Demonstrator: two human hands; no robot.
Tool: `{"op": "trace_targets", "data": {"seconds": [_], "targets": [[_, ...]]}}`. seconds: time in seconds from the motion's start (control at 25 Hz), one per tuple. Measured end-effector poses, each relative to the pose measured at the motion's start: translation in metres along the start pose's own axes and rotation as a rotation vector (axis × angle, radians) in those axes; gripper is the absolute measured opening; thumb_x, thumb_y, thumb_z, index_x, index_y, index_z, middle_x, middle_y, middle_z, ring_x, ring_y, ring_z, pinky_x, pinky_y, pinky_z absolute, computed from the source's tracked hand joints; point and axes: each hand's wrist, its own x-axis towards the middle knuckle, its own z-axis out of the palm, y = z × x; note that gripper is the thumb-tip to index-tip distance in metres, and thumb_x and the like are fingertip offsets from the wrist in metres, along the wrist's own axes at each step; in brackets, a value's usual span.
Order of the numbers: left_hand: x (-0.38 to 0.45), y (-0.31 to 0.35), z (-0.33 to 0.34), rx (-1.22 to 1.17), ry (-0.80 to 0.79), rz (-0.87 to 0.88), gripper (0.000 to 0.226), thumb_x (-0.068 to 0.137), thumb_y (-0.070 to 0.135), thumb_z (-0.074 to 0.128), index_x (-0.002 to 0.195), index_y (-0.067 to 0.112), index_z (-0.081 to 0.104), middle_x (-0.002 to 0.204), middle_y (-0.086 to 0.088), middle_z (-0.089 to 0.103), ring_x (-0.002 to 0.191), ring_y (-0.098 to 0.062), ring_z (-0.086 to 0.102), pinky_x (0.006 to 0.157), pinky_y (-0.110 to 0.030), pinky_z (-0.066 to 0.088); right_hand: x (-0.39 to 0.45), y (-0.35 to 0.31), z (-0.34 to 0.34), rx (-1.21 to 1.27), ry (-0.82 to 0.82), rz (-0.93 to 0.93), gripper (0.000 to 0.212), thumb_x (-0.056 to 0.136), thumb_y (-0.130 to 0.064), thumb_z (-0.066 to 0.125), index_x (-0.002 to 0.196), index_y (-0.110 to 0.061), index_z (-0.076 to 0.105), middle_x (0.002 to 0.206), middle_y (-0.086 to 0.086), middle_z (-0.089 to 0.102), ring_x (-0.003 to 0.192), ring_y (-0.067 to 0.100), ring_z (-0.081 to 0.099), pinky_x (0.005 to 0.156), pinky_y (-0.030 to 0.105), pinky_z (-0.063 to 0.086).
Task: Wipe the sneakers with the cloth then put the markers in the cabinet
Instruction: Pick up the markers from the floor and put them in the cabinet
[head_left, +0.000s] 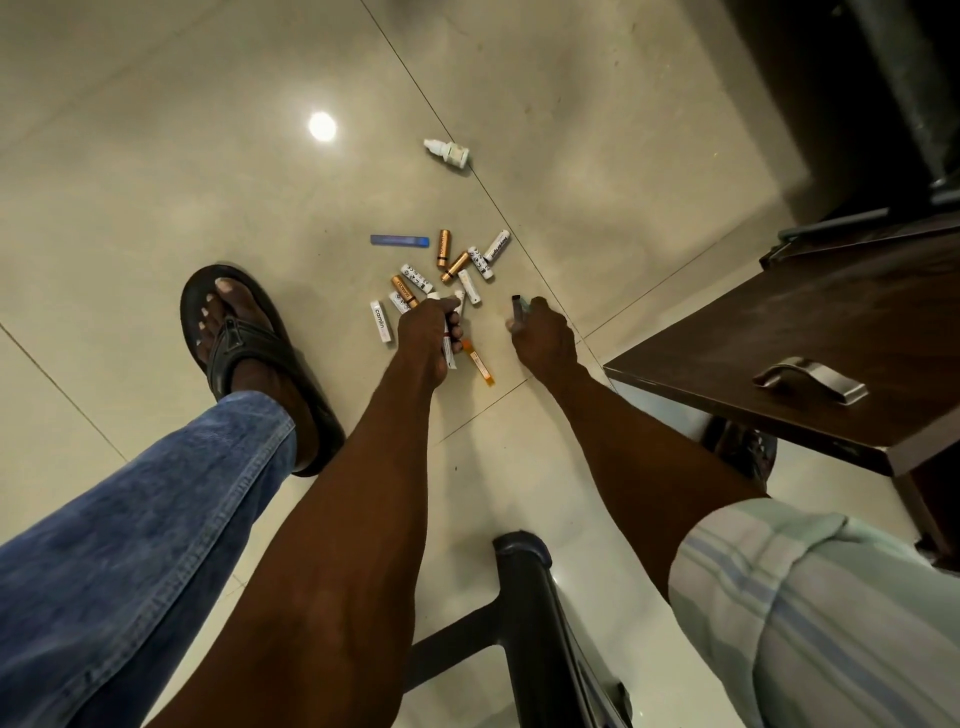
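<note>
Head view: on the tiled floor at mid-frame lies a scatter of markers, just above both hands. Left hand is clamped on a white marker; right hand, beside it, grips a dark marker.

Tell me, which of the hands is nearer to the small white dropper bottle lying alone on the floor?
Roughly equal, the left marginally. The left hand sits below the dropper bottle, closed around markers; the right hand is below and off to its right, holding a dark marker.
</note>
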Motion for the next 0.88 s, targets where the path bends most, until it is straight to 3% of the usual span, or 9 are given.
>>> {"op": "trace_targets", "data": {"seconds": [0.16,0.2,0.32,0.4,0.56,0.68,0.88], "targets": [[-0.001,0.0,0.0,-0.096,0.025,0.044,0.02,0.089,0.013,0.058,0.069,0.016,0.054,0.055,0.002,0.047,0.045,-0.009,0.041,0.04,-0.021,0.033,0.0,-0.005,0.0,0.201,0.046,-0.051,0.009,0.081,-0.004,0.066,0.076,0.002,0.062,0.07,0.019,0.063,0.064,0.032,0.064,0.056,0.037,0.052],[-0.003,0.002,0.0,-0.141,0.049,0.065,0.021,0.088,0.011,0.058,0.068,0.017,0.053,0.054,0.002,0.047,0.044,-0.009,0.041,0.04,-0.021,0.032,0.003,-0.008,-0.002,0.333,0.065,-0.067,0.007,0.082,-0.002,0.065,0.077,0.003,0.063,0.07,0.019,0.062,0.063,0.031,0.064,0.056,0.035,0.052],[-0.009,0.014,-0.007,-0.258,0.11,0.13,0.021,0.087,0.009,0.057,0.068,0.016,0.054,0.054,0.002,0.046,0.043,-0.009,0.04,0.041,-0.02,0.031,0.008,-0.037,-0.016,0.804,-0.092,0.222,0.012,0.089,-0.008,0.047,0.083,-0.008,0.058,0.07,0.009,0.06,0.059,0.02,0.055,0.056,0.028,0.045],[-0.01,0.027,-0.015,-0.299,0.118,0.177,0.018,0.087,0.009,0.057,0.07,0.015,0.055,0.053,0.002,0.047,0.042,-0.01,0.04,0.042,-0.02,0.031,0.018,-0.063,-0.022,0.845,-0.111,0.164,0.013,0.084,-0.006,0.049,0.074,-0.012,0.055,0.062,0.005,0.055,0.052,0.016,0.05,0.051,0.026,0.042],[-0.006,0.048,-0.035,-0.392,0.118,0.176,0.018,0.088,0.007,0.054,0.071,0.014,0.053,0.054,0.001,0.043,0.04,-0.011,0.038,0.04,-0.017,0.03,0.042,-0.113,-0.017,0.493,-0.005,-0.181,0.026,0.093,-0.025,0.053,0.07,-0.013,0.056,0.069,0.002,0.057,0.065,0.016,0.054,0.062,0.027,0.041],[-0.004,0.056,-0.045,-0.461,0.119,0.179,0.017,0.089,0.007,0.05,0.075,0.015,0.054,0.054,0.003,0.044,0.038,-0.01,0.038,0.039,-0.015,0.029,0.059,-0.129,0.007,0.007,-0.044,-0.437,0.018,0.094,-0.019,0.048,0.092,-0.006,0.06,0.091,0.011,0.065,0.086,0.028,0.061,0.068,0.031,0.043],[0.001,0.067,-0.06,-0.571,0.061,0.173,0.014,0.088,0.008,0.049,0.077,0.015,0.053,0.047,0.005,0.045,0.036,-0.01,0.039,0.04,-0.017,0.028,0.071,-0.131,0.026,-0.406,0.052,-0.637,0.029,0.089,-0.016,0.049,0.118,-0.01,0.052,0.103,0.01,0.064,0.095,0.032,0.059,0.076,0.035,0.04]]}}
